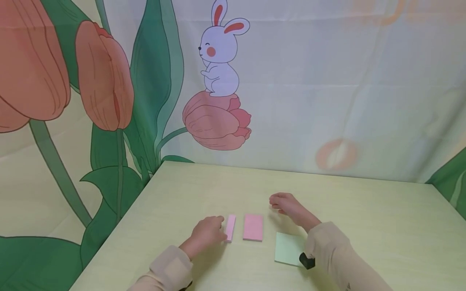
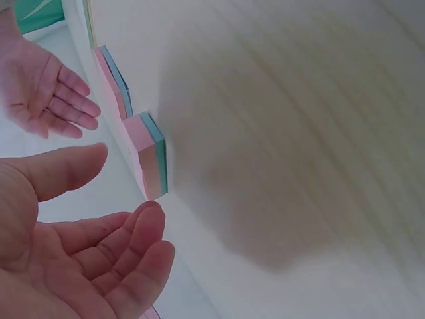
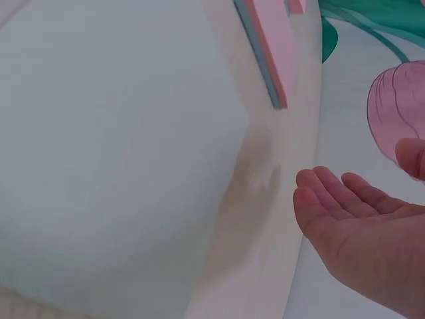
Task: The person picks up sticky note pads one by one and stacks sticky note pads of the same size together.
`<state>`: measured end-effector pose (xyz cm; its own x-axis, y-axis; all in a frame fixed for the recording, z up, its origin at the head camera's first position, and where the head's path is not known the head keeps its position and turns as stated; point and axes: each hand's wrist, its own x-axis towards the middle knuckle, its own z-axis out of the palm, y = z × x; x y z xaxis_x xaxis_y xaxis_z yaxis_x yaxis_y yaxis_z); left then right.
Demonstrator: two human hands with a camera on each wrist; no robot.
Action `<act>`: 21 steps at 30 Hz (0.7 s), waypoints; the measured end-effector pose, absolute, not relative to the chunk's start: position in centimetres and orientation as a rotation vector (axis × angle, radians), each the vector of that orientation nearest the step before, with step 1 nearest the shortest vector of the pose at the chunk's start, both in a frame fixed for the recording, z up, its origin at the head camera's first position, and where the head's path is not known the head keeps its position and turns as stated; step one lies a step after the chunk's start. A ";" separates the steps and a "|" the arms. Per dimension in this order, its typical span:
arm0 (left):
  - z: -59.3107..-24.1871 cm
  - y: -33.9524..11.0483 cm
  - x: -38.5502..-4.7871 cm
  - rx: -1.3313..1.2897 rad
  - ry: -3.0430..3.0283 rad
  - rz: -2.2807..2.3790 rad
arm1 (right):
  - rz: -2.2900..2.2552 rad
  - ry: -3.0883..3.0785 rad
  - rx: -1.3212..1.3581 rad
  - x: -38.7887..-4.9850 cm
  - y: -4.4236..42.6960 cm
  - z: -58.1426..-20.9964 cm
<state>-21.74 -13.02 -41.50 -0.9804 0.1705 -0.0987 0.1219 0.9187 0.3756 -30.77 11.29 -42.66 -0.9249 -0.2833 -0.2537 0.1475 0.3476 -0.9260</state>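
Observation:
A narrow pink sticky note pad lies on the table just right of my left hand. In the left wrist view, the thumb and loosely bent fingers are spread apart beside this pad, with nothing between them; whether a fingertip touches it I cannot tell. A wider pink sticky note pad sits to its right, its edge layered pink and blue-green in the right wrist view. My right hand hovers above the table, holding nothing, fingers relaxed. Below its wrist lies a square pale green pad, partly hidden by the sleeve.
The pale yellow-green table extends around the pads. At its back edge hangs a cloth backdrop printed with tulips and a rabbit. A small black item is at the right cuff, over the green pad's corner.

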 end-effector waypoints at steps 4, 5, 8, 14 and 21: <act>-42.0 -13.1 -21.8 0.222 2.912 0.563 | -1.622 2.215 -0.125 -30.2 10.4 -42.4; -42.1 -13.1 -21.7 0.219 2.904 0.567 | -1.626 2.205 -0.130 -30.1 10.2 -42.3; -42.3 -13.2 -21.5 0.228 2.887 0.586 | -1.650 2.165 -0.115 -29.7 9.4 -42.1; -42.2 -13.3 -21.2 0.274 2.880 0.606 | -1.689 2.050 -0.088 -28.8 8.0 -41.8; -42.3 -13.3 -21.3 0.294 2.880 0.585 | -1.693 1.899 -0.147 -27.2 6.4 -41.2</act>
<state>-21.28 -13.27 -42.28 -0.9627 0.2294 -0.1434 0.1552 0.9025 0.4018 -27.19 6.39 -41.22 -0.8227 -0.4504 -0.3468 0.2930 0.1867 -0.9377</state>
